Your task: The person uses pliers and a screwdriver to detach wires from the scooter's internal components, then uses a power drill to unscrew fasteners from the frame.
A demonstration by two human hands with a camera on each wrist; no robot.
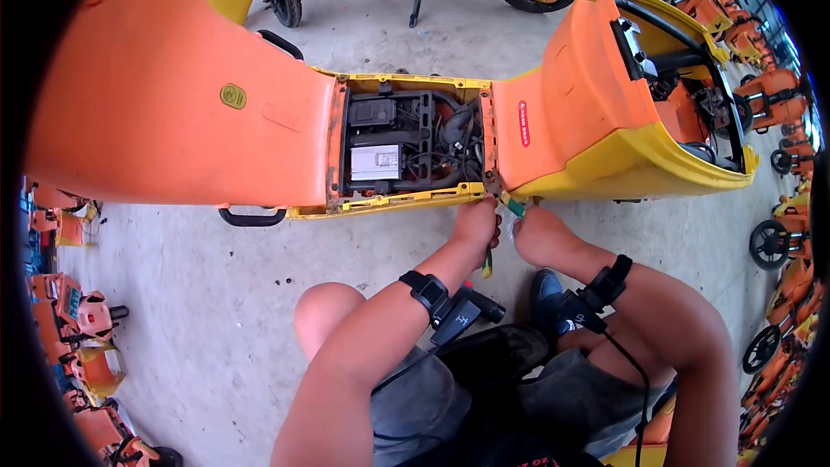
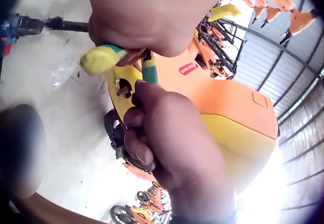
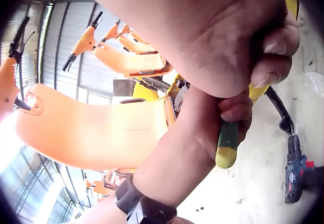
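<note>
Left hand [image 1: 477,229] was clamped on a green-and-yellow handle [image 1: 487,266]; a second green handle [image 1: 516,207] was gripped by the curled right hand [image 1: 542,238]. Whether one tool was formed by both can't be told. Handles were held at the near edge of the orange-and-yellow scooter body [image 1: 207,121], beside the uncovered compartment's corner. A drill [image 3: 293,171] was seen against the grey floor [image 1: 251,251].

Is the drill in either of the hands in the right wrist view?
No, floor shows between the drill and both the left hand and right hand.
</note>
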